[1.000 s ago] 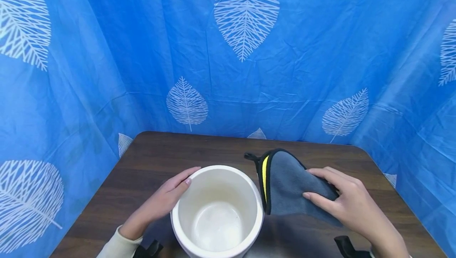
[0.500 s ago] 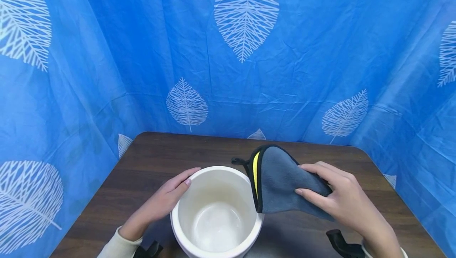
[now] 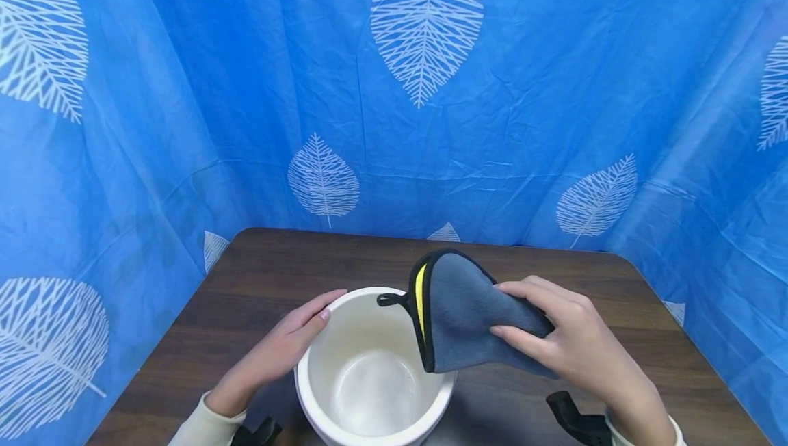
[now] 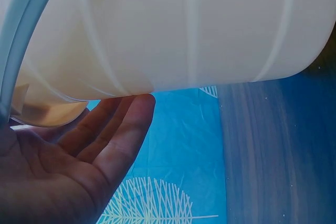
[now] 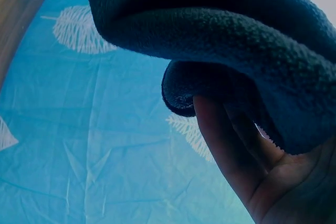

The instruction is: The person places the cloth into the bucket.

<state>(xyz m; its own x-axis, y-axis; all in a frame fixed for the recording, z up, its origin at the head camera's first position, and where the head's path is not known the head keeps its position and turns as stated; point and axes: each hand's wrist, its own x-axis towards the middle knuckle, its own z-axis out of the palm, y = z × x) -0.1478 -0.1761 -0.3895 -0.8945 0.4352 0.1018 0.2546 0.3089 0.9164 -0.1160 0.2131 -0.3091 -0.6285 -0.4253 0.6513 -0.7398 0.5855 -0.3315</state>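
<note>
A white round pot stands upright on the table, its wide mouth facing up. My left hand rests against the pot's left side at the rim; in the left wrist view the fingers lie nearly straight against its outer wall. My right hand pinches a folded grey cleaning cloth between thumb and fingers. The cloth has black edging, a yellow strip and a black hanging loop. Its left end hangs over the pot's right rim, with the loop above the opening. Fuzzy folds of the cloth hide some right fingertips.
The dark wooden table has rounded far corners. A blue curtain with white leaf prints encloses its back and sides. Black straps or mounts show at the wrists.
My right hand has moved left with the cloth, from beside the pot to over its right rim. The left hand and the pot have stayed in place.
</note>
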